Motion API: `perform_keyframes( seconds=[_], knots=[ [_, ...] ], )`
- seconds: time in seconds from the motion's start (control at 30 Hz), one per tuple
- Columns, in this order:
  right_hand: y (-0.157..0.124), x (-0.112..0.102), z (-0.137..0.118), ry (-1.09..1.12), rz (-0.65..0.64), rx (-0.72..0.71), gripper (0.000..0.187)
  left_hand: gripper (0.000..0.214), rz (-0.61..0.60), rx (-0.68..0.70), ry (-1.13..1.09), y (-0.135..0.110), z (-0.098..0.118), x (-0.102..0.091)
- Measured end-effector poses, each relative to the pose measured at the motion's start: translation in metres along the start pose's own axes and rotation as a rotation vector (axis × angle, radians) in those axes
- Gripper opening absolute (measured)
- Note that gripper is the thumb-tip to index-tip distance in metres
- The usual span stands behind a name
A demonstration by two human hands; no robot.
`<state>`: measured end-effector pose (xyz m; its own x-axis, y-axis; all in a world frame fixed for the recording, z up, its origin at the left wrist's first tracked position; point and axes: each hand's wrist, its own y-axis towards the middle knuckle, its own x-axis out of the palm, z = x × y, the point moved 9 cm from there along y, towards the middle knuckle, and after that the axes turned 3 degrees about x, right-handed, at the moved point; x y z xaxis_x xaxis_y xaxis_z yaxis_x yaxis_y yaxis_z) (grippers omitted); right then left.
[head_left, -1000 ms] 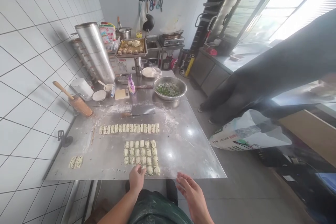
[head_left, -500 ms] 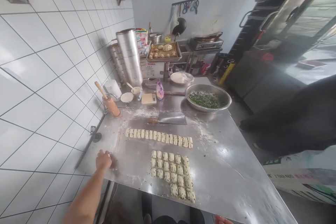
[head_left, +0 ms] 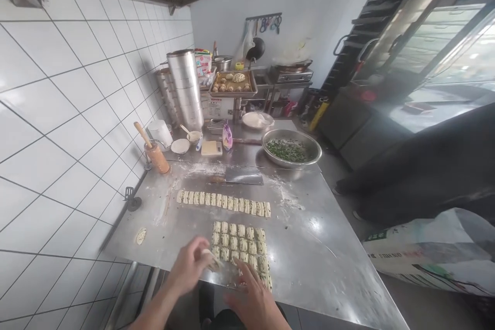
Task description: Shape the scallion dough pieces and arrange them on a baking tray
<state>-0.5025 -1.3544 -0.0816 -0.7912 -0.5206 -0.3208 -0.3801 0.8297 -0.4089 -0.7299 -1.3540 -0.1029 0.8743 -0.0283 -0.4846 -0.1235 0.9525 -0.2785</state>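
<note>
Near the front edge of the steel table, my left hand [head_left: 188, 267] has its fingers closed on a pale, scallion-flecked dough piece [head_left: 214, 262], slightly blurred. My right hand [head_left: 253, 291] is just to its right, fingers apart, over the front rows of a block of cut dough pieces [head_left: 243, 244]. It covers some of them, and I see nothing held in it. Behind the block runs a long row of similar dough slices [head_left: 224, 202]. A single twisted dough piece [head_left: 141, 236] lies apart at the table's left.
A cleaver [head_left: 243, 176] lies behind the row. Beyond it stand a bowl of chopped greens [head_left: 292, 147], a kitchen scale [head_left: 211, 148] and a rolling pin [head_left: 158, 157]. White tiles wall the left side. A dark-clothed person [head_left: 421, 160] stands at right beside a large bag [head_left: 429, 258].
My left hand has moved right from the table's left side, where a twisted dough piece now shows. My right hand has come up from the bottom edge to the dough block.
</note>
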Motion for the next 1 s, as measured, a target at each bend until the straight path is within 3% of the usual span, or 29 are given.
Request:
perform_keyframes(
  seconds=[0.03, 0.1, 0.17, 0.2, 0.27, 0.37, 0.53, 0.63, 0.73, 0.8, 0.87, 0.93, 1.0],
  knots=[
    [-0.004, 0.001, -0.013, -0.009, -0.082, -0.011, 0.075, 0.027, -0.051, 0.116, 0.003, -0.013, 0.037, 0.012],
    [-0.018, 0.001, -0.033, 0.049, -0.252, 0.0, 0.054, 0.028, -0.087, 0.244, 0.055, -0.038, 0.092, 0.021],
    [-0.033, -0.004, -0.046, 0.183, -0.368, 0.023, 0.031, 0.028, -0.097, 0.382, 0.152, -0.06, 0.13, 0.02],
    [-0.04, -0.007, -0.051, 0.272, -0.41, 0.03, 0.031, 0.033, -0.118, 0.477, 0.207, -0.07, 0.144, 0.019],
    [-0.055, -0.011, -0.057, 0.444, -0.503, 0.041, 0.038, 0.053, -0.187, 0.717, 0.308, -0.089, 0.165, 0.022],
    [-0.072, -0.011, -0.062, 0.62, -0.633, 0.054, 0.046, 0.075, -0.235, 1.01, 0.377, -0.11, 0.179, 0.028],
    [-0.087, -0.009, -0.066, 0.702, -0.72, 0.085, 0.051, 0.072, -0.171, 1.121, 0.371, -0.112, 0.191, 0.033],
    [-0.086, -0.017, -0.072, 0.68, -0.63, -0.042, 0.051, 0.057, -0.093, 1.021, 0.264, -0.104, 0.194, 0.031],
    [-0.076, -0.036, -0.071, 0.574, -0.33, -0.223, 0.041, 0.03, -0.034, 0.668, 0.064, -0.089, 0.18, 0.035],
    [-0.072, -0.043, -0.064, 0.507, -0.166, -0.279, 0.034, 0.023, -0.09, 0.37, -0.114, -0.087, 0.164, 0.051],
    [-0.07, -0.044, -0.057, 0.448, -0.077, -0.311, 0.031, 0.028, -0.232, 0.128, -0.315, -0.096, 0.153, 0.076],
    [-0.072, -0.046, -0.054, 0.365, -0.017, -0.344, 0.032, 0.036, -0.346, -0.04, -0.489, -0.109, 0.15, 0.093],
    [-0.076, -0.049, -0.056, 0.25, 0.0, -0.391, 0.034, 0.039, -0.373, -0.162, -0.608, -0.118, 0.149, 0.095]
  ],
)
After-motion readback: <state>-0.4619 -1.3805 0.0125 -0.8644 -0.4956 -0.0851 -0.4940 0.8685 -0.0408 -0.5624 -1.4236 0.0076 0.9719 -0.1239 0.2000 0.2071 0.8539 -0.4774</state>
